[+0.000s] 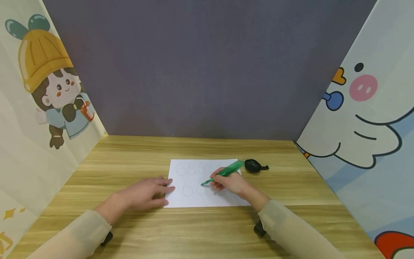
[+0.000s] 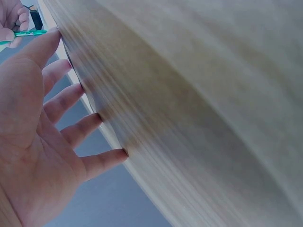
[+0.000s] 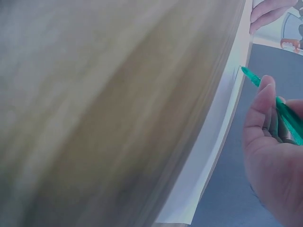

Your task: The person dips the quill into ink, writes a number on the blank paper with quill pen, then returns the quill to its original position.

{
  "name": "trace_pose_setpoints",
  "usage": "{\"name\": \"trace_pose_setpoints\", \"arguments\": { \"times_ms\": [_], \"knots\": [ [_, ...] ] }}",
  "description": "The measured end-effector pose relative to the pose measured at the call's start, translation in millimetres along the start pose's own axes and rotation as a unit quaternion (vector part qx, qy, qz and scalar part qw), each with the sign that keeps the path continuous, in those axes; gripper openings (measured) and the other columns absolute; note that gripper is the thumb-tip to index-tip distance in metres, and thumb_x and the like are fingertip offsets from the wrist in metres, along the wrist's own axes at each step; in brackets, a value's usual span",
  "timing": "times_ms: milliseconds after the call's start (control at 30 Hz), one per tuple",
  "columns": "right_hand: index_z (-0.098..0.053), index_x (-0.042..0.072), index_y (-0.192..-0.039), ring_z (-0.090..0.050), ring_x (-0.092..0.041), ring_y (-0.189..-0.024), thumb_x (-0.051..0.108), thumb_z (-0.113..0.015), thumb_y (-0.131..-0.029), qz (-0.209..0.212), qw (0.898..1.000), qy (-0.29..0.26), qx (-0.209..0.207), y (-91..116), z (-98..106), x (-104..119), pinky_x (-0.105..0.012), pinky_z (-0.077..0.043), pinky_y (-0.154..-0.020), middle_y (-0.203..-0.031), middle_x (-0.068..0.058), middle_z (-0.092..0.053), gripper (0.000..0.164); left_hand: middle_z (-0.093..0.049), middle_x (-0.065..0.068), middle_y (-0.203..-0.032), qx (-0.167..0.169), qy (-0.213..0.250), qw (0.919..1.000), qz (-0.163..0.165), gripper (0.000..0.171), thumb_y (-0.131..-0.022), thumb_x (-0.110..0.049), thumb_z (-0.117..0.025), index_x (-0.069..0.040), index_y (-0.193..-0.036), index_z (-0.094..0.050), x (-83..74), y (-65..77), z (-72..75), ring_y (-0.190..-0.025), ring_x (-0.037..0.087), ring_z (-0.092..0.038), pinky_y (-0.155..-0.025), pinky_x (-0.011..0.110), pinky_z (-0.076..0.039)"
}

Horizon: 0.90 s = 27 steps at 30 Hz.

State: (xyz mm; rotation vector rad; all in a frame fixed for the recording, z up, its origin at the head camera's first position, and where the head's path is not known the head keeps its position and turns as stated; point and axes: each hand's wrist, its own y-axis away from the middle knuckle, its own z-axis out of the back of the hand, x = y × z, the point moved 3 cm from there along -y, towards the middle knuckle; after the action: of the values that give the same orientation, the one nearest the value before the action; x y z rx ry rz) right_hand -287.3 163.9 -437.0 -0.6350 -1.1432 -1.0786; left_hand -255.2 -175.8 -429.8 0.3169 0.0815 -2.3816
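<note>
A white sheet of paper [image 1: 194,201] lies on the wooden table, with faint 6 shapes in two rows. My right hand [image 1: 231,182] pinches a green pen [image 1: 232,168], its tip at the second figure of the lower row. In the right wrist view the pen [image 3: 292,120] runs between thumb and fingers of the hand [image 3: 274,156]. My left hand [image 1: 145,194] lies at the paper's left edge, fingers spread, some fingertips on the sheet. The left wrist view shows that hand [image 2: 42,137] palm-on, fingertips down on the surface. Part of the upper row is hidden behind my right hand.
A small black rounded object with a short tail [image 1: 253,166] sits just beyond the paper's upper right corner. A dark grey panel [image 1: 200,72] stands at the table's [image 1: 136,154] back edge. Cartoon-printed sheets flank both sides.
</note>
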Motion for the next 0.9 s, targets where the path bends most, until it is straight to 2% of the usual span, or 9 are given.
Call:
{"name": "trace_pose_setpoints", "arguments": {
  "times_ms": [900],
  "knots": [
    [-0.072, -0.006, -0.125, -0.077, -0.014, -0.089, 0.018, -0.063, -0.110, 0.001, 1.000, 0.005, 0.001, -2.5, -4.9, 0.3, -0.030, -0.066, -0.081, -0.108, -0.018, -0.083, 0.030, -0.052, 0.018, -0.168, -0.003, -0.005, 1.0000, -0.005, 0.056, -0.110, -0.044, -0.065, -0.013, -0.157, -0.062, -1.7, 0.3, 0.8, -0.156, 0.050, -0.046, -0.124, 0.070, -0.042]
  ]
}}
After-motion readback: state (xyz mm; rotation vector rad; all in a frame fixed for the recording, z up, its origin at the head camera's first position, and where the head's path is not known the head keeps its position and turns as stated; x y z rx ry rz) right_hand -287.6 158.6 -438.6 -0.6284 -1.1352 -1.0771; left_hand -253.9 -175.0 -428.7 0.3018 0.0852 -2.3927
